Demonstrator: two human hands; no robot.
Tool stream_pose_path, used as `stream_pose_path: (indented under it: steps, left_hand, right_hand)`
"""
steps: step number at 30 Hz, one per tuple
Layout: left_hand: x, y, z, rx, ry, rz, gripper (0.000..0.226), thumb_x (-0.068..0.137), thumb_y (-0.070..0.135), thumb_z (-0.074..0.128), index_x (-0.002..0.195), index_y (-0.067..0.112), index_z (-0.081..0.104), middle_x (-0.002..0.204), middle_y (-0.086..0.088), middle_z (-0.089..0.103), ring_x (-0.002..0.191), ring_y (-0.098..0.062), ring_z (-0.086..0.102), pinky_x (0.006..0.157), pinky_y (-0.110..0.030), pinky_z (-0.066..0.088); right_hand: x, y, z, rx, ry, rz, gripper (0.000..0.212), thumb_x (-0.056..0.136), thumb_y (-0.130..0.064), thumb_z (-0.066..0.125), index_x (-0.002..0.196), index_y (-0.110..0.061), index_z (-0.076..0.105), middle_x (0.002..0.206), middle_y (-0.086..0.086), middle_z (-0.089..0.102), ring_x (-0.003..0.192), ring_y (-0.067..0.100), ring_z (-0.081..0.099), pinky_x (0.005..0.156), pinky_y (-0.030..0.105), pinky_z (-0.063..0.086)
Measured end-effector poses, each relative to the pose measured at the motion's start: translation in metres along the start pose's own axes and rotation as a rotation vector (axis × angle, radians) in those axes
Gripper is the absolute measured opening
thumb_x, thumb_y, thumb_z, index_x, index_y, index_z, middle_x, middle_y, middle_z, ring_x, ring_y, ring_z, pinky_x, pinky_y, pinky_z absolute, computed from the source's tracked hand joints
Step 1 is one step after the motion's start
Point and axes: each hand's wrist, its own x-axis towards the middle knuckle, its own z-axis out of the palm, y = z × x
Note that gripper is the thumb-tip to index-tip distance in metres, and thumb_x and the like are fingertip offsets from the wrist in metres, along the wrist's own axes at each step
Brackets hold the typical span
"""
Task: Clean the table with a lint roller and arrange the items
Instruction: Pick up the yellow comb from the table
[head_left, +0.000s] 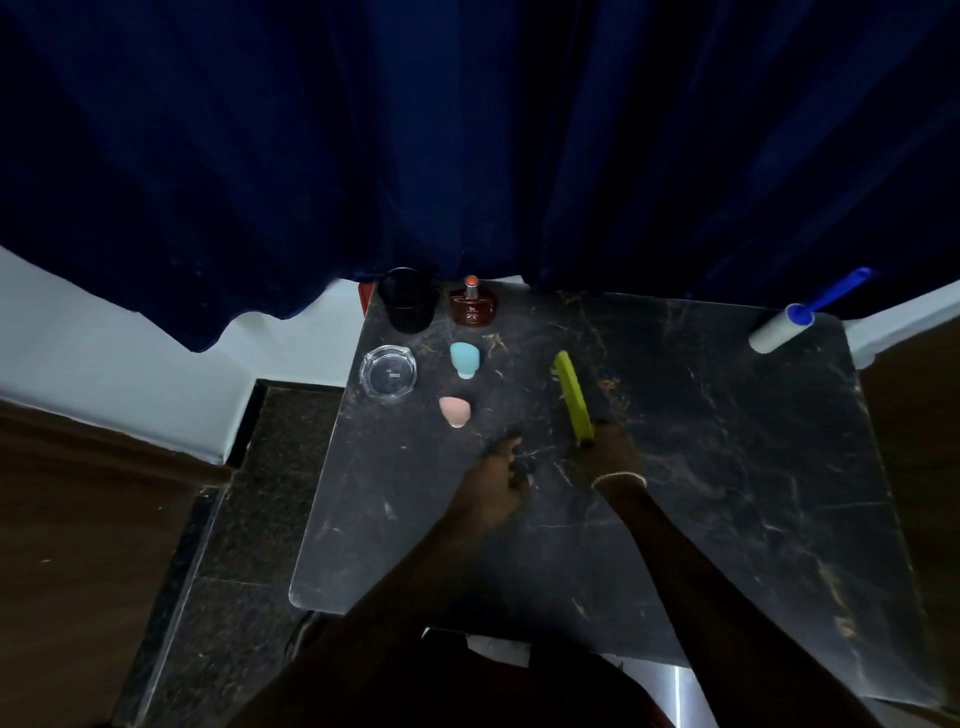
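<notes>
A lint roller (784, 328) with a blue handle lies at the far right corner of the dark marble table (727, 467). My right hand (613, 452) grips the near end of a yellow-green comb (572, 395) near the table's middle. My left hand (496, 475) rests on the tabletop just left of it, fingers loosely curled, holding nothing I can see. Along the far left stand a black cup (408, 299), a brown perfume bottle (471, 304), a glass ashtray (388, 372), a blue sponge (464, 357) and a pink sponge (455, 410).
A dark blue curtain (467, 145) hangs right behind the table's far edge. White wall and dark stone floor (249, 519) lie to the left. Brown wooden surfaces flank both sides.
</notes>
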Motion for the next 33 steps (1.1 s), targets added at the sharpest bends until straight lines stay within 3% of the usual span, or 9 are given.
stream_pose_path:
  steps: [4,7,10,16,20,22,24,29,33]
  left_hand:
    - [0.005,0.015,0.015,0.291,0.147,0.25,0.082,0.096,0.023,0.068,0.165,0.024,0.023,0.171,-0.006,0.019,0.152,-0.024,0.035,0.123,-0.039,0.041]
    - [0.012,0.025,0.024,0.347,0.167,0.287,0.076,0.098,0.014,0.062,0.165,0.021,0.026,0.174,-0.011,0.012,0.159,-0.029,0.024,0.126,-0.042,0.035]
    - [0.018,0.031,0.027,0.313,0.176,0.24,0.062,0.1,0.01,0.056,0.159,0.015,0.039,0.169,-0.015,0.026,0.154,-0.032,0.034,0.125,-0.042,0.034]
    - [0.026,0.032,0.034,0.141,0.196,0.143,0.034,0.101,0.01,0.06,0.134,0.007,0.062,0.13,-0.02,0.063,0.117,-0.035,0.062,0.105,-0.044,0.049]
    - [0.029,0.03,0.042,-0.015,0.223,0.101,0.018,0.101,0.009,0.06,0.118,0.004,0.067,0.102,-0.025,0.07,0.091,-0.045,0.069,0.082,-0.054,0.058]
    - [0.03,0.031,0.046,-0.088,0.226,0.08,0.013,0.1,0.009,0.065,0.109,0.002,0.069,0.094,-0.024,0.072,0.086,-0.043,0.071,0.079,-0.056,0.059]
    - [0.032,0.034,0.051,-0.174,0.229,0.049,0.015,0.099,0.011,0.067,0.109,0.0,0.069,0.094,-0.024,0.073,0.089,-0.043,0.073,0.082,-0.056,0.061]
    - [0.035,0.044,0.054,-0.178,0.272,0.031,0.032,0.098,0.027,0.07,0.125,0.017,0.058,0.107,-0.008,0.074,0.096,-0.03,0.073,0.087,-0.051,0.061]
    - [0.043,0.045,0.051,-0.072,0.341,0.028,0.038,0.091,0.031,0.078,0.121,0.019,0.058,0.114,-0.006,0.067,0.098,-0.024,0.066,0.084,-0.044,0.059]
  right_hand:
    - [-0.014,0.028,-0.023,-0.05,0.047,-0.168,0.019,0.088,-0.014,0.061,0.102,-0.009,0.072,0.099,0.017,0.073,0.093,0.038,0.069,0.075,0.035,0.053]
    - [-0.016,0.038,-0.048,0.015,0.084,-0.284,0.02,0.084,-0.005,0.061,0.097,-0.011,0.075,0.096,0.012,0.074,0.092,0.033,0.071,0.079,0.03,0.052]
    - [-0.01,0.039,-0.072,0.077,-0.012,-0.392,0.021,0.083,-0.002,0.066,0.1,-0.009,0.076,0.099,0.011,0.075,0.094,0.028,0.071,0.083,0.029,0.052]
    - [0.007,0.036,-0.108,0.216,-0.146,-0.454,0.013,0.08,-0.005,0.075,0.092,-0.011,0.077,0.087,0.009,0.077,0.074,-0.001,0.067,0.069,0.017,0.047]
    - [0.025,0.028,-0.112,0.417,-0.158,-0.389,0.025,0.08,0.0,0.077,0.103,0.001,0.071,0.096,0.021,0.074,0.077,0.019,0.068,0.072,0.031,0.055]
    - [0.035,0.022,-0.107,0.54,-0.102,-0.331,0.038,0.079,0.002,0.078,0.115,-0.001,0.066,0.095,0.015,0.071,0.069,0.004,0.065,0.066,0.023,0.054]
    - [0.045,0.016,-0.101,0.653,-0.057,-0.26,0.044,0.08,0.003,0.076,0.122,-0.002,0.061,0.093,0.011,0.069,0.063,-0.001,0.063,0.059,0.017,0.051]
    - [0.07,-0.003,-0.077,0.813,-0.051,-0.096,0.061,0.082,0.006,0.072,0.137,-0.005,0.048,0.089,0.012,0.064,0.065,0.014,0.059,0.049,0.023,0.049]
    - [0.097,-0.024,-0.053,0.808,-0.084,-0.043,0.08,0.081,0.009,0.072,0.149,-0.013,0.036,0.081,0.002,0.059,0.088,0.022,0.063,0.077,0.041,0.06]
